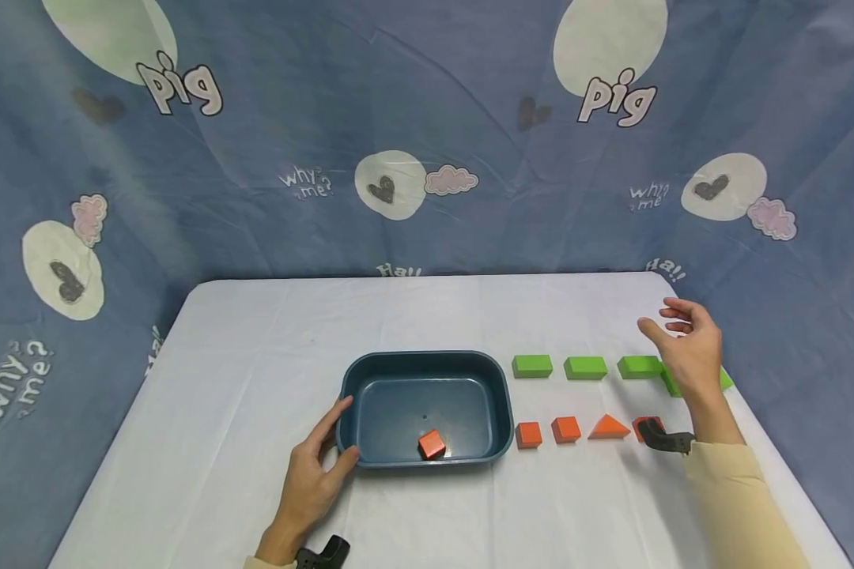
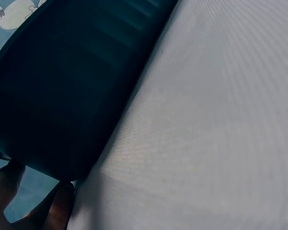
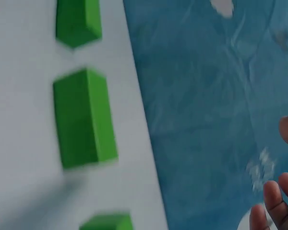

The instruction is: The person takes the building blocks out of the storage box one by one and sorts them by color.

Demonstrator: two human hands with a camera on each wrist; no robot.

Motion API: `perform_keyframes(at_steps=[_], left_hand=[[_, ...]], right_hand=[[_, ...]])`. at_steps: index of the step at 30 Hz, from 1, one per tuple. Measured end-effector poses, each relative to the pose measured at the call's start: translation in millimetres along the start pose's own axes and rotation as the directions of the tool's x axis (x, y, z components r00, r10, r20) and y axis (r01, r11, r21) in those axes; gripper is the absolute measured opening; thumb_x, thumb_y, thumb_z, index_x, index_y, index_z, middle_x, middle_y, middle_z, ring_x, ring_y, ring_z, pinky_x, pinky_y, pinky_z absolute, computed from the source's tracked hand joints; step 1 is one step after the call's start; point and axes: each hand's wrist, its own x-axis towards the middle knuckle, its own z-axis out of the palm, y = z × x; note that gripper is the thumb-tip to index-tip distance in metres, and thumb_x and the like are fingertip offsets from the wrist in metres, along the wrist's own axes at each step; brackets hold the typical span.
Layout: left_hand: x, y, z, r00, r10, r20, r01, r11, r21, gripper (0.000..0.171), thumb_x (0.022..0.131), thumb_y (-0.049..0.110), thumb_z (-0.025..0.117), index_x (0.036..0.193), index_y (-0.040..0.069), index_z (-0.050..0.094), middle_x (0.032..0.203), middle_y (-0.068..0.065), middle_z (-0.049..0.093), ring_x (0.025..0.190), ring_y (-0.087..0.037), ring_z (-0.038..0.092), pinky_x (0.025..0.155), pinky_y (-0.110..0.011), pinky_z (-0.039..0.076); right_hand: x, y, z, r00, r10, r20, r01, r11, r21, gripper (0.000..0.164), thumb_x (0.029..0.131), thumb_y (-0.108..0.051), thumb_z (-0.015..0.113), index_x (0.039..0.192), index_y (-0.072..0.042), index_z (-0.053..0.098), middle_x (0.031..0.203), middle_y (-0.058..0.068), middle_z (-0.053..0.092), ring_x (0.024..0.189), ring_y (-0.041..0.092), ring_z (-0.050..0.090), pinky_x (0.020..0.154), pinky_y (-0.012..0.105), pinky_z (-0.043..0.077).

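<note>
A dark blue plastic tub [image 1: 427,465] stands mid-table with one orange block [image 1: 432,444] inside, near its front wall. At the tub's left end, my left hand [image 1: 315,478] touches the outside with thumb and fingertips. In the left wrist view, those fingertips [image 2: 61,203] meet the tub's dark wall [image 2: 67,96]. My right hand [image 1: 692,348] is raised over the table's right side, holding nothing, fingers loosely bent and thumb apart. Beneath it, a row of green blocks [image 1: 639,367] is partly hidden by the hand and wrist. One green block [image 3: 86,120] shows large in the right wrist view.
In front of the green row lie orange blocks [image 1: 565,429], an orange triangle [image 1: 608,427] and another orange piece [image 1: 640,427] partly covered by the right wrist camera [image 1: 663,437]. White cloth covers the table [image 1: 256,379]. A blue printed curtain [image 1: 427,103] hangs behind and beside it.
</note>
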Motion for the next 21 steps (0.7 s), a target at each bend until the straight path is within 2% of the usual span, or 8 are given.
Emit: perform_keyframes(at_steps=[5, 12, 18, 21], left_hand=[[1.2, 1.4, -0.3, 1.0, 0.017, 0.003, -0.017, 1.0, 0.002, 0.067, 0.09, 0.001, 0.074, 0.151, 0.015, 0.05, 0.155, -0.016, 0.044, 0.13, -0.03, 0.056, 0.104, -0.014, 0.041], [2.1, 3.6, -1.7, 0.998, 0.055, 0.016, -0.056, 0.998, 0.007, 0.067, 0.09, 0.0, 0.074, 0.151, 0.009, 0.049, 0.153, -0.022, 0.044, 0.13, -0.036, 0.056, 0.104, -0.014, 0.041], [0.8, 1.5, -1.7, 1.0, 0.018, 0.007, -0.018, 1.0, -0.008, 0.066, 0.09, 0.002, 0.074, 0.151, 0.012, 0.051, 0.155, -0.019, 0.044, 0.13, -0.031, 0.055, 0.105, -0.015, 0.04], [0.0, 0.2, -1.5, 1.0, 0.008, 0.002, -0.008, 1.0, -0.008, 0.066, 0.09, 0.002, 0.074, 0.15, 0.013, 0.051, 0.154, -0.018, 0.045, 0.13, -0.029, 0.056, 0.104, -0.015, 0.041]], right_hand=[[-5.3, -20.9, 18.8, 0.991, -0.116, 0.069, 0.112, 0.992, 0.059, 0.054, 0.089, -0.02, 0.078, 0.138, -0.007, 0.057, 0.114, -0.001, 0.06, 0.104, 0.012, 0.052, 0.087, 0.024, 0.038], [-11.5, -47.3, 37.3, 0.961, -0.248, 0.119, 0.233, 0.964, 0.128, 0.053, 0.089, -0.014, 0.077, 0.138, -0.003, 0.057, 0.118, 0.008, 0.061, 0.105, 0.017, 0.055, 0.088, 0.024, 0.041], [-17.6, -63.5, 51.4, 0.942, -0.295, 0.161, 0.252, 0.937, 0.243, 0.048, 0.088, -0.006, 0.076, 0.133, -0.001, 0.059, 0.115, 0.011, 0.062, 0.103, 0.024, 0.059, 0.085, 0.02, 0.046], [-21.3, -70.0, 58.8, 0.921, -0.336, 0.198, 0.27, 0.916, 0.296, 0.046, 0.088, -0.003, 0.076, 0.131, 0.0, 0.06, 0.116, 0.014, 0.062, 0.102, 0.026, 0.059, 0.083, 0.019, 0.048]])
